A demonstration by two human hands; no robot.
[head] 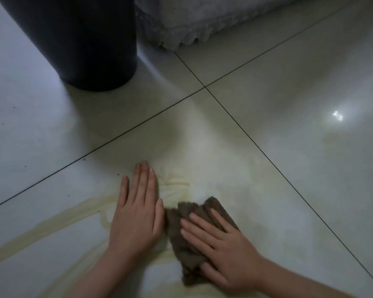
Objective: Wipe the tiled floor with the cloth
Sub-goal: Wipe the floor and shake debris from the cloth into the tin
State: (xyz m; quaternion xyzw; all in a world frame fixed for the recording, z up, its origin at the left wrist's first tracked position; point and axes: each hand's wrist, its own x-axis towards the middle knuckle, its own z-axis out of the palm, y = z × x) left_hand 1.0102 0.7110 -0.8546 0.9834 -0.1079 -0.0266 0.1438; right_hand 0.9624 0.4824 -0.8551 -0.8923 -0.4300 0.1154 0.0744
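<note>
A crumpled brown cloth [182, 239] lies on the pale tiled floor [267, 147] near the bottom middle of the head view. My right hand [222, 248] lies flat on top of it, fingers straight and spread, pointing up and left. Just left of the cloth, my left hand [138, 211] presses flat on the tile with straight fingers, holding nothing. Yellowish wet streaks [52, 222] curve across the tile around and left of both hands, with a smeared patch just beyond the left fingertips.
A tall dark bin [78, 39] stands on the floor at the upper left. A grey fringed fabric edge [192, 22] hangs to the floor at the top middle. Dark grout lines [205, 87] cross just beyond the hands. A light glare [337, 116] shines at right.
</note>
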